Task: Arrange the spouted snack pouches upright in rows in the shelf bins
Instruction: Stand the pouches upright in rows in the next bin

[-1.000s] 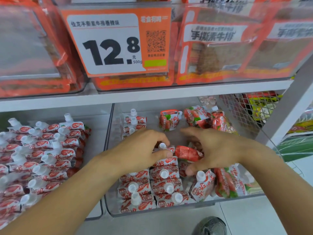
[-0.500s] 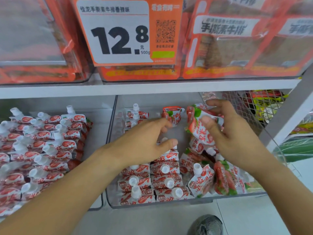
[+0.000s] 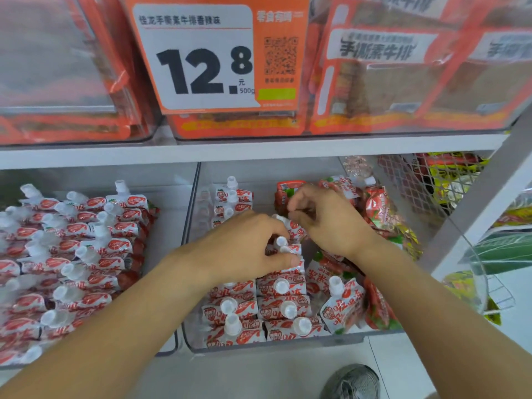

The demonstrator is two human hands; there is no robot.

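2 hands work mid-frame: left hand (image 3: 247, 249) steadies the standing row (image 3: 283, 286); right hand (image 3: 325, 220) pinches a pouch (image 3: 296, 230); seat it upright, spout up.

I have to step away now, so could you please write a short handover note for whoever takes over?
Left hand: steadies the upright pouches mid-bin, thumb on one.
Right hand: pinches a pouch, setting it behind that row.
Done: left bin is full of rows; right bin has two front columns and a short back stack.
Left: the loose pouches lying jumbled on the right bin's right side need standing up in rows.
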